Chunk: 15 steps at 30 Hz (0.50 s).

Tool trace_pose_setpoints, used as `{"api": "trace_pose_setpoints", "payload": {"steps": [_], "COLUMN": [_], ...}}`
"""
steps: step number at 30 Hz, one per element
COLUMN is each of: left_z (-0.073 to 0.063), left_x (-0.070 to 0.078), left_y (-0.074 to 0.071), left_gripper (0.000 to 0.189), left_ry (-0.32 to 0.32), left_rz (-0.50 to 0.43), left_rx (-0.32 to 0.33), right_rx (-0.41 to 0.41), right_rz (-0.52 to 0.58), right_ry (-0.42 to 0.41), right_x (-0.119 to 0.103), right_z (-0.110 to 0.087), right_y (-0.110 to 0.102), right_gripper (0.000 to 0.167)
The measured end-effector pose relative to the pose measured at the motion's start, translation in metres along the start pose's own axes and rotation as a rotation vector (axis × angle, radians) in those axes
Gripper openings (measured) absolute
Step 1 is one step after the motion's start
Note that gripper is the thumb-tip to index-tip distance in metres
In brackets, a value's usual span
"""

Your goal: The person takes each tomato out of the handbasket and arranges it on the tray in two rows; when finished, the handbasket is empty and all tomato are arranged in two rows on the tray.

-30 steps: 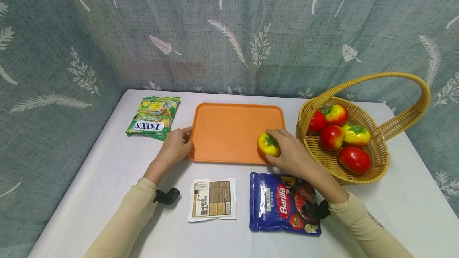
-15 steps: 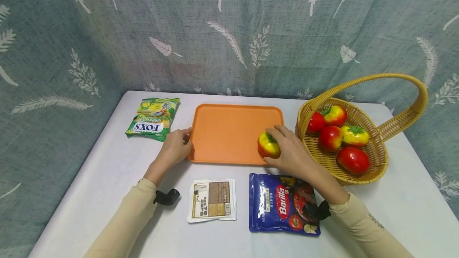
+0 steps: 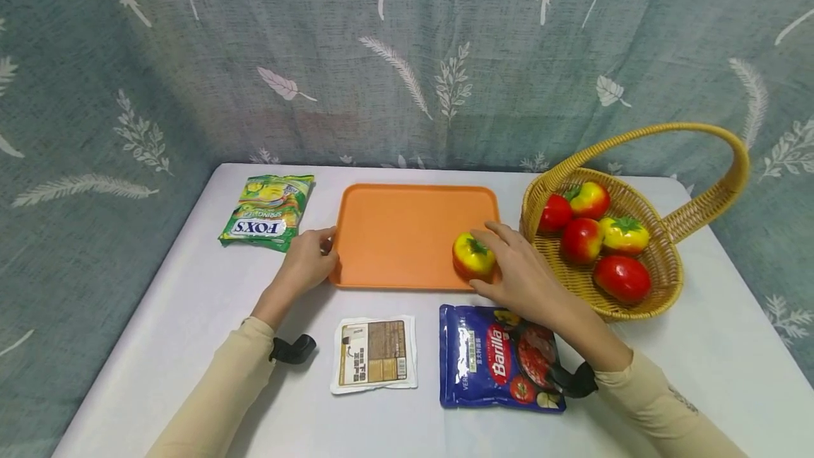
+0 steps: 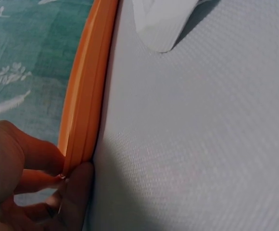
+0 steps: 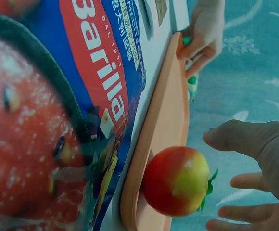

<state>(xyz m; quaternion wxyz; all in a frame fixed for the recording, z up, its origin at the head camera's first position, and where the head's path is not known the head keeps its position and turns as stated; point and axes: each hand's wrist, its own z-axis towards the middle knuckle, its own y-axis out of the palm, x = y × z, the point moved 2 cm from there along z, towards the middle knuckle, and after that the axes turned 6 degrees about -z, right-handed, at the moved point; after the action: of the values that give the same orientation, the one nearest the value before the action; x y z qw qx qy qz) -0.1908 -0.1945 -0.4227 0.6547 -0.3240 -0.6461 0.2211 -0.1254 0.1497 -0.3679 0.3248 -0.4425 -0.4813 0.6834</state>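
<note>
My left hand (image 3: 307, 260) pinches the left edge of an orange tray (image 3: 394, 232) between thumb and fingers; the left wrist view shows the tray's rim (image 4: 84, 96) in that hold. On the tray's right front corner sits a glossy red-and-yellow fruit (image 3: 472, 257) with a green leafy top, tomato- or persimmon-like. Just right of it hovers my right hand (image 3: 524, 271). In the right wrist view the thumb and fingers of my right hand (image 5: 269, 168) are spread apart, with a gap between them and the fruit (image 5: 175, 180).
A wicker basket (image 3: 658, 295) with a tall handle holds several similar fruits at right. A blue Barilla pouch (image 3: 467, 373) lies below my right wrist. A white-and-brown packet (image 3: 375, 355) is at front centre, a green FOX'S bag (image 3: 267, 210) at back left.
My right hand's fingers have loosened from the fruit, which stays on the tray, and its wrist has shifted slightly right. My left hand keeps its hold; the head view has shifted slightly.
</note>
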Motion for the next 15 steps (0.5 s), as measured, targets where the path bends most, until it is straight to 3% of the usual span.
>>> {"api": "trace_pose_setpoints", "payload": {"steps": [15], "left_z": [-0.002], "left_x": [-0.001], "left_y": [0.001], "left_gripper": [0.054], "left_ry": [0.007], "left_rz": [-0.01], "left_rx": [0.029], "right_rx": [0.11], "right_rz": [-0.001], "right_ry": [-0.105], "right_x": [-0.002], "right_z": [-0.023], "right_y": [-0.011], "right_gripper": [0.066]}}
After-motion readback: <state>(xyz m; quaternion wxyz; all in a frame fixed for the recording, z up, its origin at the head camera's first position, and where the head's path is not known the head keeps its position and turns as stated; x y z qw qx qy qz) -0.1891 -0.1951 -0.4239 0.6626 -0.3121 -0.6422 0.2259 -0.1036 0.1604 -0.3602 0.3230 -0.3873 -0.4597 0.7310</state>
